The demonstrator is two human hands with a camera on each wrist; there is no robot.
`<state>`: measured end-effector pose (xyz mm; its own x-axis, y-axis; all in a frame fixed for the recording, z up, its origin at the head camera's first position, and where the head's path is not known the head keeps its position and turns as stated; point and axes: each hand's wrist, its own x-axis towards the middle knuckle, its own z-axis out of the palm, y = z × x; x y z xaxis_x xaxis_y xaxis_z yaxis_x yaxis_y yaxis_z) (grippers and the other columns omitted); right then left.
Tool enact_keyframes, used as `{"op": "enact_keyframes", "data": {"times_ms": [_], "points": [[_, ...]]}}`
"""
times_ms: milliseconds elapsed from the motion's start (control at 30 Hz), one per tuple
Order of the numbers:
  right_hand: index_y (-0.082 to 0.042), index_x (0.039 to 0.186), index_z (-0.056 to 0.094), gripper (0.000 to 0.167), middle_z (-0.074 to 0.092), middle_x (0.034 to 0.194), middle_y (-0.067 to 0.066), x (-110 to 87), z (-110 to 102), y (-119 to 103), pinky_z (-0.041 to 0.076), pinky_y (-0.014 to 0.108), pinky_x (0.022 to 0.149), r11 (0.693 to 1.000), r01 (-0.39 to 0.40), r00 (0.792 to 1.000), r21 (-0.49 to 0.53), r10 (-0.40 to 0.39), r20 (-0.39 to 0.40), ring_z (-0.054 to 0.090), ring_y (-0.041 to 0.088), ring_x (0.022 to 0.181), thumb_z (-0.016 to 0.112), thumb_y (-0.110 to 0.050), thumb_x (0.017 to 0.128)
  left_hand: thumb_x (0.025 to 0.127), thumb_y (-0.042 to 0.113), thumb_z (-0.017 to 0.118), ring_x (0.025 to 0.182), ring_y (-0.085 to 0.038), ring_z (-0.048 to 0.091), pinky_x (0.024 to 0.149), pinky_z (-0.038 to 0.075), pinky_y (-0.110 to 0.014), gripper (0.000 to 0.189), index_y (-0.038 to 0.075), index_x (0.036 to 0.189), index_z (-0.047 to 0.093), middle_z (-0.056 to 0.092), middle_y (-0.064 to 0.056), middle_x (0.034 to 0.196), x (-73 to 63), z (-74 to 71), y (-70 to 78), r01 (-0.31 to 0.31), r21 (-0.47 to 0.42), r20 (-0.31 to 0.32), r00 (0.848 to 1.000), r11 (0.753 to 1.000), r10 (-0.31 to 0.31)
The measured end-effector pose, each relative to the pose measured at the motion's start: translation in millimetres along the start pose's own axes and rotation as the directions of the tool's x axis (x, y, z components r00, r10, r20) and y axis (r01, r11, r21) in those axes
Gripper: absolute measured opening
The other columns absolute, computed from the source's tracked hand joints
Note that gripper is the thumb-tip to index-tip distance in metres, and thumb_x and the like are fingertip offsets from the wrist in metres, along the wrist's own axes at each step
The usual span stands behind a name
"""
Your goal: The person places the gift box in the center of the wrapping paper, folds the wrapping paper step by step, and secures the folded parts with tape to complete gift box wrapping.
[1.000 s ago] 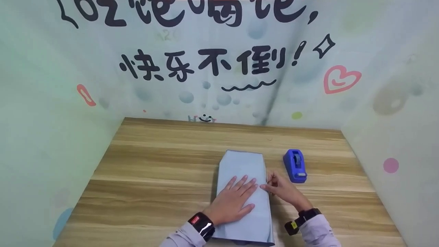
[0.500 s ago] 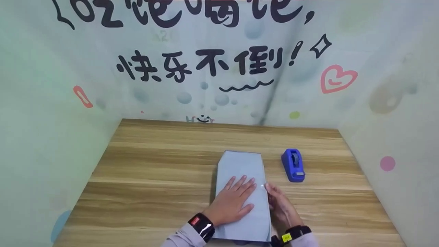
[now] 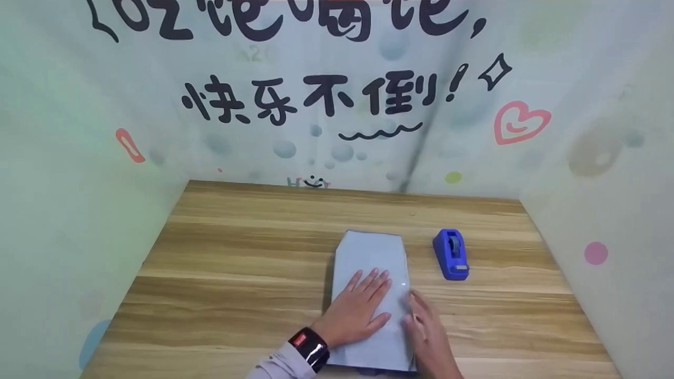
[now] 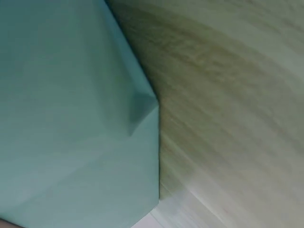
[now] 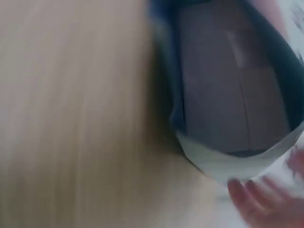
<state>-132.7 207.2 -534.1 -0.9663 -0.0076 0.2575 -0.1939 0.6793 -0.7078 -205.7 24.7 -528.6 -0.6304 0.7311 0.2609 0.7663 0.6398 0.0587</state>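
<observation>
A long box wrapped in light blue paper (image 3: 368,252) lies on the wooden table. My left hand (image 3: 354,310) presses flat on its top with spread fingers. At the package's right edge is my right hand (image 3: 430,337), its fingers loosely extended along the side. A small shiny spot that looks like clear tape (image 3: 403,284) sits on that edge, just beyond the right fingertips. In the right wrist view, the paper's near end is unfolded, showing a grey-brown box end (image 5: 213,85) inside. The left wrist view shows a creased fold in the paper (image 4: 71,95).
A blue tape dispenser (image 3: 451,255) with a roll in it stands right of the package. Light printed cloth walls (image 3: 263,152) enclose the table (image 3: 237,252) at the back and both sides.
My right hand pinched something at the package's right edge, then pressed there, and has now slid nearer along the side with loosened fingers. The shiny spot is now uncovered. The left hand stays put.
</observation>
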Motion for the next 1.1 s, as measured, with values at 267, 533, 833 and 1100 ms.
{"op": "enact_keyframes", "data": {"times_ms": [267, 533, 833, 1100], "points": [[-0.015, 0.139, 0.044, 0.047, 0.041, 0.146, 0.007, -5.9, 13, -3, 0.013, 0.032, 0.117, 0.849, 0.335, 0.942, -0.408, -0.294, 0.161, 0.034, 0.038, 0.134, 0.051, -0.028, 0.094, 0.097, 0.045, 0.038, 0.136, -0.033, 0.032, 0.106, 0.029, -0.055, 0.052, 0.013, 0.136, 0.046, 0.036, -0.013, 0.148, -38.8, -2.2, 5.8, 0.116, 0.052, -0.184, 0.977, 0.992, -0.104], [-0.014, 0.142, 0.039, 0.046, 0.034, 0.150, 0.010, 4.5, 6, -2, 0.029, 0.057, 0.104, 0.921, 0.239, 0.957, -0.307, -0.169, 0.235, 0.032, 0.036, 0.135, 0.043, -0.028, 0.098, 0.097, 0.050, 0.028, 0.142, -0.031, 0.019, 0.109, 0.028, -0.052, 0.059, 0.017, 0.145, 0.032, 0.022, -0.009, 0.155, -50.3, -14.0, -10.1, 0.182, -0.102, 0.057, 0.983, 0.978, -0.177], [-0.006, 0.141, 0.038, 0.047, 0.031, 0.149, 0.016, 53.2, 5, 15, 0.008, 0.029, 0.116, 0.917, 0.315, 0.938, -0.244, -0.262, 0.225, 0.032, 0.033, 0.135, 0.046, -0.019, 0.097, 0.096, 0.051, 0.035, 0.144, -0.031, 0.007, 0.113, 0.018, -0.054, 0.065, 0.015, 0.148, 0.022, 0.010, -0.009, 0.157, -11.2, -11.7, -45.7, 0.198, -0.217, 0.144, 0.975, 0.956, -0.169], [-0.004, 0.141, 0.036, 0.049, 0.028, 0.149, 0.021, 72.5, -1, 21, 0.022, 0.055, 0.110, 0.926, 0.324, 0.927, -0.193, -0.270, 0.260, 0.031, 0.039, 0.135, 0.048, -0.017, 0.096, 0.094, 0.052, 0.040, 0.144, -0.032, 0.009, 0.112, 0.020, -0.054, 0.068, 0.014, 0.148, 0.024, 0.013, -0.010, 0.156, 5.5, -11.1, -57.5, 0.171, -0.195, 0.129, 0.981, 0.966, -0.147]]}}
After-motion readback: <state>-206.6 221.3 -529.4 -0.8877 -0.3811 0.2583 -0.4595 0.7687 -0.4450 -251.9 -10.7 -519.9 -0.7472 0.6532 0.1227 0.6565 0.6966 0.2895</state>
